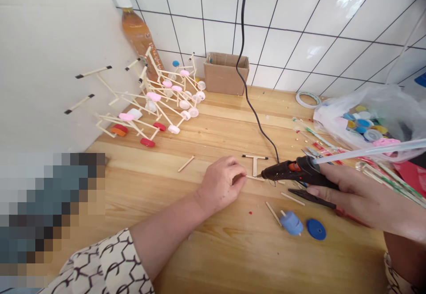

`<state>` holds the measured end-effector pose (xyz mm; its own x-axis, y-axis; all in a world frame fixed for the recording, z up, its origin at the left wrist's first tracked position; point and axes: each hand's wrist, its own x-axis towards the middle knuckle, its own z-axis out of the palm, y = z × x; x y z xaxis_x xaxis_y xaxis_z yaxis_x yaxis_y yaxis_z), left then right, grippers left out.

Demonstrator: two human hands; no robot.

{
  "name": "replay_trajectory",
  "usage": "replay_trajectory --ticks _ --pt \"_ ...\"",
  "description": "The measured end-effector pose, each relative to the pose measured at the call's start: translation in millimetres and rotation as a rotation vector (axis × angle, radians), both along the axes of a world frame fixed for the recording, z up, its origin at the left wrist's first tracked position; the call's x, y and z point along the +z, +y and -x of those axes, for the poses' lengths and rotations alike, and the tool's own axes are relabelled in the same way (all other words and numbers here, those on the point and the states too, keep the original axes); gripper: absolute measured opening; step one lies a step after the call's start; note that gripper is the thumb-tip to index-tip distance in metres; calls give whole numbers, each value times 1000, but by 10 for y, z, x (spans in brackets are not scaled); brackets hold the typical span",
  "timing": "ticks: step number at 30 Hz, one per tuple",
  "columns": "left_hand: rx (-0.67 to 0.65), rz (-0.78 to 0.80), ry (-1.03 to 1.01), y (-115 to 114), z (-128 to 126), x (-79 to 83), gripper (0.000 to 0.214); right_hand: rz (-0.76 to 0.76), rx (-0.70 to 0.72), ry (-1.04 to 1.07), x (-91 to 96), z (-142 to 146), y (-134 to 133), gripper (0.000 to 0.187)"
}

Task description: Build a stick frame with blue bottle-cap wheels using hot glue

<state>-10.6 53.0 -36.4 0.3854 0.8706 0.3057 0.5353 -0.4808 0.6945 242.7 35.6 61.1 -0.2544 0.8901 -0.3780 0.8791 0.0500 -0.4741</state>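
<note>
While both forearms reach across a pale wooden workbench (233, 249), a white tiled wall (299, 41) rises behind it and a smooth white panel (49, 63) closes the left side. Against that corner stands a large stick model (156, 103), built from thin wooden sticks with pink, white and red bottle-cap wheels; an orange drink bottle (136, 37) leans behind it. Further along the wall sit a cardboard box (226, 74) and a roll of tape (308, 99), and a clear plastic bag of bottle caps (366, 121) lies at the right. A black power cord (248, 90) drops down the wall and crosses the bench to a hot glue gun (299, 172), which is held closed in the right hand (362, 196), its nozzle aimed at and just beside a small H-shaped stick frame (254, 167) lying flat. The left hand (221, 178) is curled, with its fingertips (241, 178) pinching the end of the frame's nearer crossbar. A clear glue stick (369, 151) projects from the rear of the gun. Below the hands lie a blue bottle cap (316, 229), a blue cap on a stick (292, 223) and loose sticks (293, 198).
</note>
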Motion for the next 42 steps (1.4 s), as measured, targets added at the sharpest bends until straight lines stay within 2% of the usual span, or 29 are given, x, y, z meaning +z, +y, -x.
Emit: replay_trajectory --ticks 19,25,30,33,38,42 --pt "-2 -5 -2 1 1 -3 8 -6 7 -34 -21 -32 21 34" --pt "3 -15 -4 5 -1 -10 8 20 -28 62 -48 -99 73 41" --pt "2 -10 -10 5 -5 -16 8 99 -53 244 -67 -223 142 46" --pt "3 -10 -6 4 -6 -21 8 87 -76 307 -71 -301 189 41" --pt "5 4 -6 7 -4 -17 9 10 -205 389 -100 -378 225 26" --pt "-2 1 -5 10 -4 -13 9 -34 -258 503 -114 -356 237 25"
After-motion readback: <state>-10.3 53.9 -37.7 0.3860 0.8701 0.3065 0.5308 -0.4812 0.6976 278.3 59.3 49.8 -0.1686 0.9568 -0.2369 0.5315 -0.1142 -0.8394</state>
